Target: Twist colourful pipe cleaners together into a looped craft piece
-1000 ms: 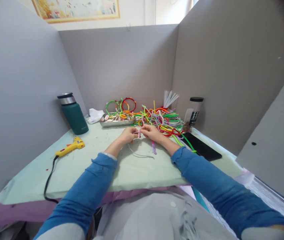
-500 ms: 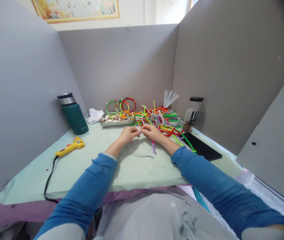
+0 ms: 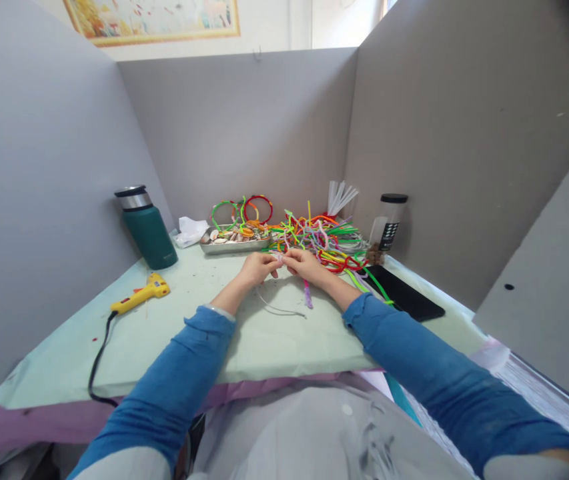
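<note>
My left hand (image 3: 260, 268) and my right hand (image 3: 302, 264) meet fingertip to fingertip just above the table. Both are closed in a pinch on a pale pinkish pipe cleaner (image 3: 279, 256), mostly covered by the fingers. From below my left hand a thin grey strand (image 3: 279, 311) curves to the right over the tabletop. A purple and pink fuzzy strip (image 3: 307, 295) sticks out under my right hand; whether it joins the pale piece is hidden.
Behind my hands lie a metal tray (image 3: 234, 248) of shells, bent colored rings (image 3: 258, 197) and a heap of pipe cleaners (image 3: 324, 233). A yellow glue gun (image 3: 141, 295) and green bottle (image 3: 150, 233) stand left. On the right are a clear jar (image 3: 388, 223) and black pad (image 3: 409, 293).
My fingers have shifted slightly, and more of the pale pipe cleaner shows above them. The grey strand's free end has moved a little to the left.
</note>
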The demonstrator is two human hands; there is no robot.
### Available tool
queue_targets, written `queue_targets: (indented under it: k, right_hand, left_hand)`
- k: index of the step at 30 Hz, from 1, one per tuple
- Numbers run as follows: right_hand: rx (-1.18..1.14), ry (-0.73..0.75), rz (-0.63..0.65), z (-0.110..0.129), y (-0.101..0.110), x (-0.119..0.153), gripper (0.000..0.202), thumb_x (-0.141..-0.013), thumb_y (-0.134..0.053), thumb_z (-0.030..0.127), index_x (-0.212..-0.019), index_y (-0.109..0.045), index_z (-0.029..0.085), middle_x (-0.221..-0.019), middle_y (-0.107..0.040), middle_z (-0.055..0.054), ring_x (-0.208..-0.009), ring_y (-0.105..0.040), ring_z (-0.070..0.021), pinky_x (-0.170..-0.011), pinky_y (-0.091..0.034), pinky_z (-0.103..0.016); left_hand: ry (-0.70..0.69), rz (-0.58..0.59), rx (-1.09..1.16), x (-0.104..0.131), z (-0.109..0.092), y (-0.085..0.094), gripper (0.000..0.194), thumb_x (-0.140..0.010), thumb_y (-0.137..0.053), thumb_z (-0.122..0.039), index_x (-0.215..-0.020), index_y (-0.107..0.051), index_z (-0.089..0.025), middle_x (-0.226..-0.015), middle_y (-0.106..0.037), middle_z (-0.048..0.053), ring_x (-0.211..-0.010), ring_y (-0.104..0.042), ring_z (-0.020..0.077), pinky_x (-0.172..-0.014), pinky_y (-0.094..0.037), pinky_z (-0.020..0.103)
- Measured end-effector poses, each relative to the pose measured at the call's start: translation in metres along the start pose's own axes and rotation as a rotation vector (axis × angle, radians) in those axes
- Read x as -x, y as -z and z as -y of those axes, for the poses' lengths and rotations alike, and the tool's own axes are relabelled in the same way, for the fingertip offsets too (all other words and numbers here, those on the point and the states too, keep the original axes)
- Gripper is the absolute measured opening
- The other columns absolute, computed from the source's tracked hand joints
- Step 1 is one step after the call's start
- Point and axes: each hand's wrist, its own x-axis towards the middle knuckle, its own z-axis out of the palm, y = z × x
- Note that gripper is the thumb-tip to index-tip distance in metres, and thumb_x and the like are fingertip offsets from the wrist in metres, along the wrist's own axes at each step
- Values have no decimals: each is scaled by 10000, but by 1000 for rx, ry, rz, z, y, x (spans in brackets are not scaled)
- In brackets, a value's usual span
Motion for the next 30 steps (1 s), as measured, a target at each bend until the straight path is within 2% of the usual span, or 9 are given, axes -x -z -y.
queue_targets:
  k: [3, 9, 13, 19, 23, 30]
  right_hand:
    - [-15, -1, 5, 1, 0, 0, 258, -783, -467, 391, -713, -514, 148, -506, -456, 48, -455, -366, -66, -472, -286, -202]
    - [-43, -2, 4, 0, -1, 1, 260, -774, -478, 407, -735, -516, 153, -495, -435, 56, -445, -356, -66, -460, -280, -200]
    - [-57, 9, 9, -1, -1, 1, 257, -774, -483, 408, -740, -515, 155, -495, -432, 57, -449, -363, -67, -462, -283, -200]
    - [-63, 6, 33, 0, -2, 1, 271, -769, -501, 419, -731, -516, 151, -506, -450, 52, -452, -366, -65, -466, -280, -202]
    - [-77, 14, 44, 2, -2, 1, 293, -763, -511, 441, -732, -518, 150, -507, -445, 52, -456, -367, -65, -465, -272, -203]
    - [-84, 11, 59, 7, -4, 4, 335, -742, -530, 480, -742, -522, 146, -499, -434, 54, -455, -364, -67, -461, -271, -210]
  left_hand:
    - [6, 4, 15, 2, -3, 1, 370, -760, -504, -441, -720, -673, -113, -631, -646, 37, -359, -390, 43, -362, -305, 170]
    - [35, 21, 82, 1, -1, 0, 444, -769, -493, -493, -885, -685, -110, -645, -660, 45, -343, -364, 35, -356, -302, 171]
    - [54, 30, 145, -2, 2, -1, 472, -746, -515, -519, -881, -685, -100, -635, -653, 47, -365, -379, 46, -363, -318, 183]
    - [156, 93, 328, -2, -1, 0, 340, -769, -527, -392, -828, -656, -83, -604, -628, 33, -339, -305, 31, -389, -340, 205]
    - [174, 120, 412, 0, -2, 1, 251, -769, -520, -326, -769, -629, -100, -586, -611, 19, -329, -303, 31, -388, -336, 210]
    - [204, 122, 436, 3, -6, 2, 200, -750, -531, -292, -707, -605, -112, -541, -578, 2, -317, -289, 28, -379, -320, 209]
